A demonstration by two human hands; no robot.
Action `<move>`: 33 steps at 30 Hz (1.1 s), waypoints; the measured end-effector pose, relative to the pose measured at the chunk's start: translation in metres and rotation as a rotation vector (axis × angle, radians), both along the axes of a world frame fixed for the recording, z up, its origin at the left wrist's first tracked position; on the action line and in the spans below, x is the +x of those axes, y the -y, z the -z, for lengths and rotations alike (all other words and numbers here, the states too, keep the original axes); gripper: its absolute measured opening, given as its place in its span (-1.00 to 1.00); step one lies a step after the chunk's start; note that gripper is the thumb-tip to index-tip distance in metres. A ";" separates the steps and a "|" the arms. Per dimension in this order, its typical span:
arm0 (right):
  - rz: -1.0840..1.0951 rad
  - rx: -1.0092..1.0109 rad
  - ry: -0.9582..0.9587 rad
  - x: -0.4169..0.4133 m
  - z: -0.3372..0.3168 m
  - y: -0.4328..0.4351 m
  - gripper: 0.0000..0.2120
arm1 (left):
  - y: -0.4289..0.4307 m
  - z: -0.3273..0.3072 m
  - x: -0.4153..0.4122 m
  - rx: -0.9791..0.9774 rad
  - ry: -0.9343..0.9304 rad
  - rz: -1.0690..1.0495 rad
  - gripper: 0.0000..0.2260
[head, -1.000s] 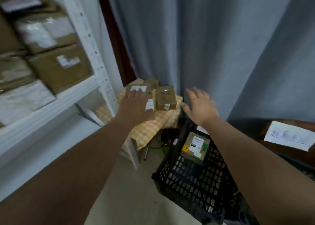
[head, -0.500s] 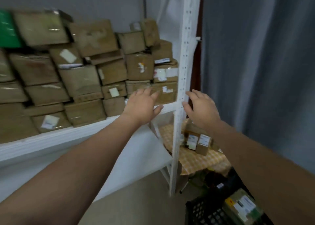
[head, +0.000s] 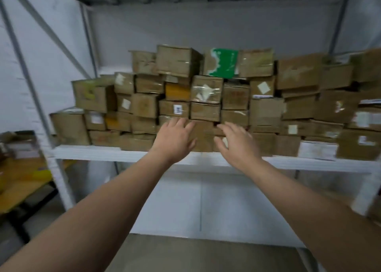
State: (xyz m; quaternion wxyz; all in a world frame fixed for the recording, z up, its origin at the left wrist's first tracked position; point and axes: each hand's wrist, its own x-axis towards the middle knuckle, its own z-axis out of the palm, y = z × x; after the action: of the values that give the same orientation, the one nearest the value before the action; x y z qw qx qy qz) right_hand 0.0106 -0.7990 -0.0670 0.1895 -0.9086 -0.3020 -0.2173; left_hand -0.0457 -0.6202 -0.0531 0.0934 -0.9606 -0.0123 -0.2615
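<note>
A white metal shelf point(head: 103, 154) carries a wide pile of several brown cardboard parcels, stacked a few layers high. My left hand point(head: 175, 139) is stretched out in front of the bottom rows, fingers straight and spread, holding nothing. My right hand point(head: 237, 143) reaches beside it, fingers spread, also empty. Between the two hands lies a low brown parcel point(head: 203, 134) on the bottom row; whether either hand touches it cannot be told. One parcel with a green label point(head: 223, 62) sits on top of the pile.
White uprights and diagonal braces point(head: 26, 76) frame the shelf on the left. A yellow-topped surface point(head: 20, 181) stands at the far left. Below the shelf are a white wall panel point(head: 185, 205) and grey floor point(head: 206, 253).
The view swung left from the curtain, small table and black crate to the shelf front. Both hands stayed raised and empty and now face the middle of the parcel pile.
</note>
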 end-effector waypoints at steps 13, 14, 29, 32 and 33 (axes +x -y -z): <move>-0.278 0.107 -0.073 -0.064 0.003 -0.309 -0.55 | -0.304 0.004 -0.118 -0.043 0.009 -0.257 -0.51; -0.291 0.103 -0.070 -0.064 0.003 -0.320 -0.55 | -0.313 0.007 -0.119 -0.055 0.008 -0.258 -0.50; -0.461 0.061 -0.214 0.012 0.044 -0.508 -0.55 | -0.496 0.053 -0.029 -0.055 -0.079 -0.391 -0.28; -0.436 0.070 -0.232 0.023 0.050 -0.532 -0.54 | -0.533 0.046 -0.006 -0.002 -0.078 -0.382 -0.23; -0.422 0.074 -0.233 0.025 0.052 -0.539 -0.54 | -0.545 0.043 0.002 0.022 -0.084 -0.379 -0.20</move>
State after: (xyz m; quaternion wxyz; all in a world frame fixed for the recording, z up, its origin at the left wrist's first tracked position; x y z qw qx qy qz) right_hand 0.0357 -0.2599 -0.1194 0.2977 -0.8366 -0.4532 -0.0776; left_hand -0.0439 -0.0754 -0.0957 0.1517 -0.9501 -0.1861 -0.1992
